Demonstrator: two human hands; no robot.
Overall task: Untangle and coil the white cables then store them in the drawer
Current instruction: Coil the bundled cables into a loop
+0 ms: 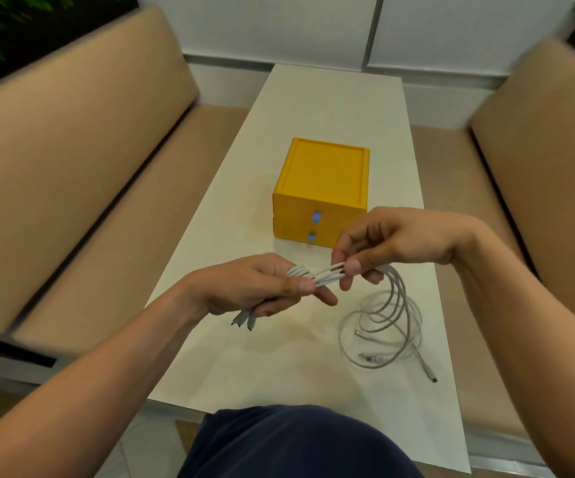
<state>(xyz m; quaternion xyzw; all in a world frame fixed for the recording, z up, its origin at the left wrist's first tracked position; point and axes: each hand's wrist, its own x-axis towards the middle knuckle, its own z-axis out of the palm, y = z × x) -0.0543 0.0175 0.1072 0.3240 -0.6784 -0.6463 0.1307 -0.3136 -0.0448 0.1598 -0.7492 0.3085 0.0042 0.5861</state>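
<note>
Head view: bundle of thin white cables (327,274) pinched between left hand (261,288) and right hand (392,241), held above pale rectangular desk (330,108). Loose loops trailing to 4 o'clock, resting on desk. Yellow two-drawer box (324,177) at 12 o'clock, drawers closed.

Yellow drawer unit (324,188) sits mid-table, both drawer fronts facing me and shut; my hands (255,288) hover just in front of them, holding the cable bundle (327,274) between them. Loose cable loops (382,326) cover the table (244,357) near its right edge, hanging from my right hand (399,239). Bare surface along the left edge, near edge, and the whole far end behind the unit. Sofas (72,150) flank both long edges.
</note>
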